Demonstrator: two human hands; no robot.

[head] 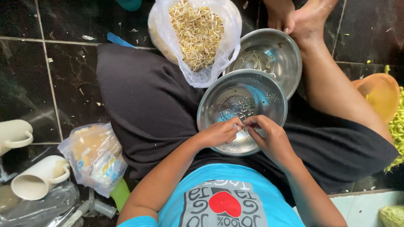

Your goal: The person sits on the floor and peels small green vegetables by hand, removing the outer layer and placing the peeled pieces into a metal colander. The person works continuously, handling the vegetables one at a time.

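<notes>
My left hand (pixel 219 133) and my right hand (pixel 269 136) meet fingertip to fingertip over a steel colander (pixel 219 101) that rests in my lap. Both pinch a small pale bean sprout (pixel 243 126) between them. A few sprouts lie in the colander's perforated bottom. Just behind it sits a steel bowl (pixel 283 47) with a few sprouts inside. A clear plastic bag (pixel 229 40) heaped with bean sprouts (pixel 197 29) stands beyond my left knee.
Dark floor tiles surround me. Two cream mugs (pixel 38 178) and a crumpled plastic bag of packets (pixel 94 156) lie at the left. An orange bowl (pixel 378 94) and green sprout scraps (pixel 397 126) are at the right edge.
</notes>
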